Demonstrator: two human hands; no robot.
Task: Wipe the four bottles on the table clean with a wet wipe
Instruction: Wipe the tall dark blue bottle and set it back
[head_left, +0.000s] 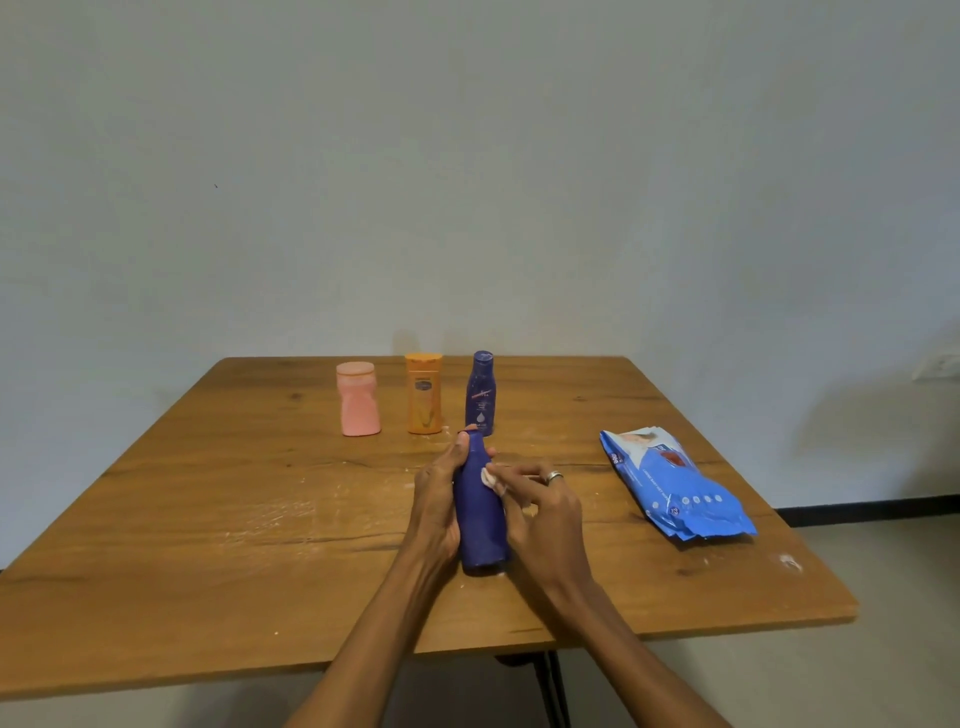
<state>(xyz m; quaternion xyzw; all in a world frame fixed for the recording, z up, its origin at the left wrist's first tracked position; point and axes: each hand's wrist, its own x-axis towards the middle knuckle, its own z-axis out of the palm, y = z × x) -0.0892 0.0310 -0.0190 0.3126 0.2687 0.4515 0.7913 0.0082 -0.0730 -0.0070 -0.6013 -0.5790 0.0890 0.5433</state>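
My left hand (435, 499) grips a dark blue bottle (480, 519) from its left side, holding it tilted away from me over the middle of the table. My right hand (540, 512) pinches a small white wet wipe (488, 477) and presses it against the bottle's upper right side. A ring sits on one right finger. Three more bottles stand upright in a row near the far edge: a pink one (358, 399), an orange one (424, 393) and a second dark blue one (481, 393).
A blue pack of wet wipes (675, 486) lies on the right part of the wooden table (208, 519). White smears and crumbs mark the tabletop. A plain wall stands close behind the far edge.
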